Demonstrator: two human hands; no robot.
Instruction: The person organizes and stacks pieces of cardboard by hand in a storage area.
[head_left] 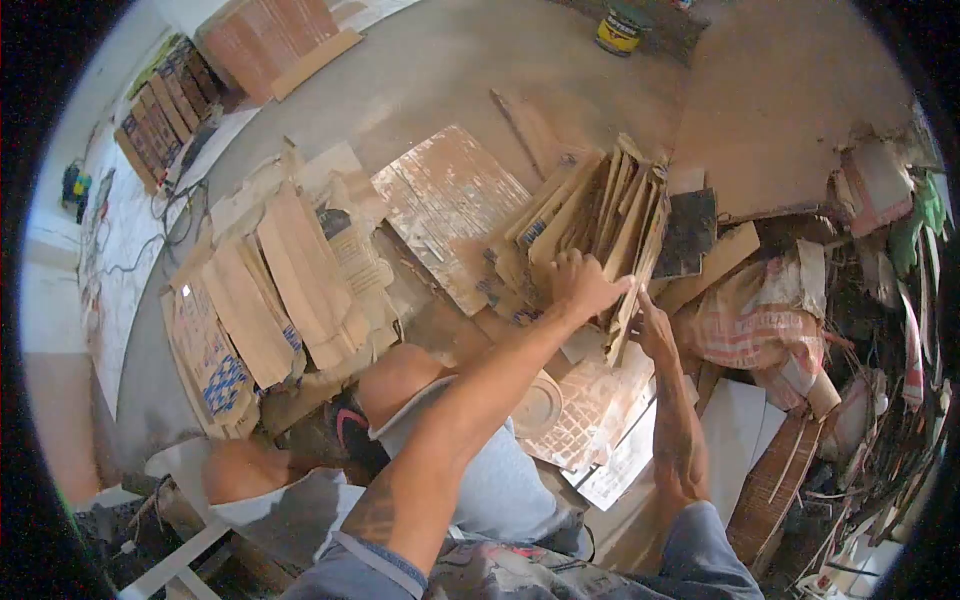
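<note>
A fanned stack of folded cardboard pieces (622, 200) stands on edge in front of me, some with blue print. My left hand (585, 283) lies over the near end of the stack, its fingers curled onto the cardboard and its thumb reaching toward the right side. On the right of the same stack, my right hand (652, 325) pinches the near edge of an upright cardboard piece (625, 318). The two hands are close together. Parts of the fingers are hidden by the cardboard and by the hands themselves.
Flattened cardboard (300, 270) is piled on the left. A whitish worn board (450, 200) lies beyond my left arm. A striped sack (765, 310) and a heap of scraps (890, 440) lie at right. A yellow-and-black tin (619, 32) stands at the back.
</note>
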